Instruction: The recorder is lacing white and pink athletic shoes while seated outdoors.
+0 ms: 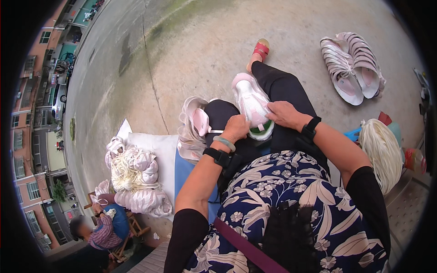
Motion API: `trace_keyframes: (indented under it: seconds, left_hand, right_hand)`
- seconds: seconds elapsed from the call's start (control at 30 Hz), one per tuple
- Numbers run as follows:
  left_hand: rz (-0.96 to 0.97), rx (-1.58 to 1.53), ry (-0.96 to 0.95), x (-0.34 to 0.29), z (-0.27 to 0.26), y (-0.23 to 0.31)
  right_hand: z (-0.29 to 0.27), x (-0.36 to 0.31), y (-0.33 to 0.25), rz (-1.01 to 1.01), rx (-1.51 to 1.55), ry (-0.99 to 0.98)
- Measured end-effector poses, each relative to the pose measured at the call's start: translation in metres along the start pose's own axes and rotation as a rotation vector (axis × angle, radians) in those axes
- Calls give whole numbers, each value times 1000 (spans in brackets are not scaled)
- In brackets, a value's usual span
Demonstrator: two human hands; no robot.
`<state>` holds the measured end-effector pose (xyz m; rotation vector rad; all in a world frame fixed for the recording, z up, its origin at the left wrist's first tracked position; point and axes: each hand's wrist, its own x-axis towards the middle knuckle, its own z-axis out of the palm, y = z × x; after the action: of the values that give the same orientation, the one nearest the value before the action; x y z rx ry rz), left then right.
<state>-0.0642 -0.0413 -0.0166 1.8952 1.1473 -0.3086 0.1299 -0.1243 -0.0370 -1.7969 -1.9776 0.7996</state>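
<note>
1. Nearest: left hand (235, 128) closed on near end of pink-and-white shoe upper (251, 103), fingers wrapped at the heel side by the green last (261, 132).
2. Right hand (284, 113) pressing flat on upper's right flank, fingers curled over the edge; gripping, not open.
3. Upper resting on lap, over black trouser knee (282, 86), toe pointing away.
4. Handling, judged: light, soft fabric, flexes easily; last inside adds stiffness. Best hold at heel and flanks, not the thin straps.
5. Left of lap: more pink uppers (191, 129) stacked, touching thigh.
6. Further left: heap of uppers and white cord (134, 175) on white sheet.
7. Right: cord bundle (381, 150).
8. Far: finished pairs (351, 66) on concrete.
</note>
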Motion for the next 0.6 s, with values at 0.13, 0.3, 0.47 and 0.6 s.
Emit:
trace_keyframes:
  seconds: [0.13, 0.3, 0.47, 0.6]
  left_hand:
    - [9, -27, 12, -2, -11, 7]
    - [-140, -200, -121, 3, -26, 11]
    - [-138, -249, -75, 0, -26, 12]
    - [-95, -218, -67, -3, -28, 11]
  right_hand:
    - [-8, -8, -16, 17, 42, 131]
    - [-27, -2, -30, -264, -212, 128]
    - [-24, 13, -32, -482, -500, 116]
    - [-23, 17, -23, -526, -546, 99]
